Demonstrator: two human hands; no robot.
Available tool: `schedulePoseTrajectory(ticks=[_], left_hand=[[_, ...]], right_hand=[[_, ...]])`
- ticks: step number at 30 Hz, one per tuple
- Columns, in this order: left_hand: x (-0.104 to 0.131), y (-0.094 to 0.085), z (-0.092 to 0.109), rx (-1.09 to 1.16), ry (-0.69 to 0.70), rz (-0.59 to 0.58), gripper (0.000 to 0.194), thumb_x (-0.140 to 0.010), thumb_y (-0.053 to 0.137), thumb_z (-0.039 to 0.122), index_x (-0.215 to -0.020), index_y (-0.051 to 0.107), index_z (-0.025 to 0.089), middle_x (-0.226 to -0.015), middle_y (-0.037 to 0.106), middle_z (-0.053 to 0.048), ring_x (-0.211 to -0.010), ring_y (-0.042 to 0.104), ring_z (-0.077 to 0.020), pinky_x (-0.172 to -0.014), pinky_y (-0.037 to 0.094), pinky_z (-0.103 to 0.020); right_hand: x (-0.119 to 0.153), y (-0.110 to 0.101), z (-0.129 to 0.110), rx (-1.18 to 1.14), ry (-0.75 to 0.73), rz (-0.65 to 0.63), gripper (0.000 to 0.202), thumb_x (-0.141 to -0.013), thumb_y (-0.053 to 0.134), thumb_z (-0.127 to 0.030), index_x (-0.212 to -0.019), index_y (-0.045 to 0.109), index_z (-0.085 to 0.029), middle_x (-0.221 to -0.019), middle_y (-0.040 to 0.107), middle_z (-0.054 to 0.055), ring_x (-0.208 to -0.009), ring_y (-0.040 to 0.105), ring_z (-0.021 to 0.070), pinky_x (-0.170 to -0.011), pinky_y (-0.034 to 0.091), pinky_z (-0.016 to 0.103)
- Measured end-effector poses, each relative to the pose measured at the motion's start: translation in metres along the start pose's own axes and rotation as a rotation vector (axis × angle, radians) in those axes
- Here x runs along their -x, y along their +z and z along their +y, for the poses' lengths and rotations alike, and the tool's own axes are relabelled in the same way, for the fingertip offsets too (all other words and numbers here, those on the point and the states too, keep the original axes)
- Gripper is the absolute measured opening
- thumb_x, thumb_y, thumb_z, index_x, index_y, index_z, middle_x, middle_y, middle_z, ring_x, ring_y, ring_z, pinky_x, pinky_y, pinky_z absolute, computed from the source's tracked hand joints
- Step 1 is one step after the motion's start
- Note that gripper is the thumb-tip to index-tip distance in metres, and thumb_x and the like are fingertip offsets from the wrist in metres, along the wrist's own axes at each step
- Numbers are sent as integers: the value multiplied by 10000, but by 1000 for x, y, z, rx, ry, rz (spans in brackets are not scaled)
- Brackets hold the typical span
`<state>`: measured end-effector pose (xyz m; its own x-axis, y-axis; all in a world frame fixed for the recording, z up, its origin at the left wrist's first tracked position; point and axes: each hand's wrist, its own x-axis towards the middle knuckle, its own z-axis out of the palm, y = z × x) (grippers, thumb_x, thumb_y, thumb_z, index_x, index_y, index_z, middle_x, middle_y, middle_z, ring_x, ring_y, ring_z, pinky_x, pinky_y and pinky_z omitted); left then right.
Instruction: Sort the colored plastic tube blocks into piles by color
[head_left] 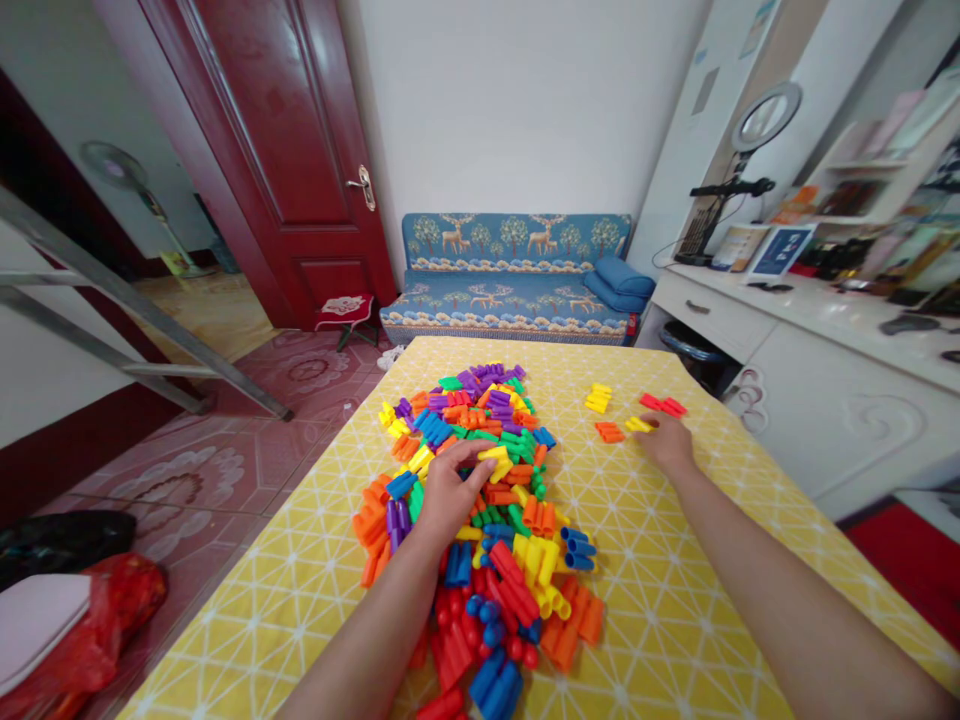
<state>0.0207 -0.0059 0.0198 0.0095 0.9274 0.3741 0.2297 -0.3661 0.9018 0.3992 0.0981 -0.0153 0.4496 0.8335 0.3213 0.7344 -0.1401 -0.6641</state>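
My left hand (451, 492) is over a heap of colourful plastic bullet-shaped building blocks (517, 520), with a yellow block (496, 463) pinched between thumb and fingers. Off to the right, my right hand (666, 444) has its fingers closed on another yellow block (638, 425), low at the tabletop. Around that hand lie a red block (663, 405), an orange block (609, 432) and yellow blocks (598, 398), apart from the heap. My right fingertips are partly hidden behind the hand.
A yellow patterned cloth covers the table (660, 600). Beyond its far edge stands a blue sofa (510, 290). On the right is a white dresser (810, 370) with a ring light (766, 118). A red stool (346, 310) and a metal ladder-like frame (150, 310) are at left.
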Motion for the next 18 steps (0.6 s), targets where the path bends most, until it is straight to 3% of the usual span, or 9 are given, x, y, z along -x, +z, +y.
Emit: schedulePoseTrajectory(ticks=[5, 8, 10, 12, 16, 18], left_hand=[[0, -1, 3, -30, -7, 5, 219, -797, 649, 269, -984, 717, 178, -872, 696, -53, -777, 643, -167, -717, 531, -277], [0, -1, 2, -25, 7, -1, 227, -808, 626, 236, -1010, 711, 177, -883, 691, -54, -773, 636, -160, -717, 530, -274], [0, -1, 1, -22, 17, -3, 239, -818, 609, 223, -1031, 706, 178, -880, 691, -53, -768, 634, -158, -716, 529, -274], [1, -1, 2, -33, 25, -1, 239, -818, 606, 213, -1033, 706, 180, -879, 698, -53, -763, 636, -158, -716, 528, -277], [4, -2, 10, -98, 124, 15, 193, -797, 635, 183, -969, 722, 195, -883, 718, -52, -793, 652, -174, -755, 525, -300], [6, -2, 16, -123, 229, -12, 165, -800, 641, 181, -938, 726, 211, -905, 726, -53, -856, 659, -186, -806, 519, -318]], right_hand=[[1, 17, -19, -188, 0, -42, 523, -612, 521, -79, -1120, 639, -120, -1035, 695, 128, -894, 667, 233, -722, 527, 316], [21, 18, -31, -301, -24, 49, 516, -691, 498, -143, -1198, 589, -106, -1158, 649, 157, -992, 648, 238, -781, 529, 340], [46, 15, -46, -391, -56, 140, 427, -746, 504, -223, -1145, 610, -117, -1135, 652, 153, -990, 640, 240, -813, 520, 369], [79, 11, -67, -476, -124, 134, 347, -791, 517, -293, -1083, 627, -141, -1084, 663, 132, -954, 640, 228, -802, 517, 368], [152, 1, -112, -546, -379, -114, 206, -856, 524, -298, -985, 654, -206, -1053, 660, 76, -976, 620, 202, -812, 507, 340], [179, -3, -128, -530, -496, -192, 215, -867, 528, -280, -1039, 652, -239, -1083, 651, 63, -1016, 606, 203, -879, 491, 362]])
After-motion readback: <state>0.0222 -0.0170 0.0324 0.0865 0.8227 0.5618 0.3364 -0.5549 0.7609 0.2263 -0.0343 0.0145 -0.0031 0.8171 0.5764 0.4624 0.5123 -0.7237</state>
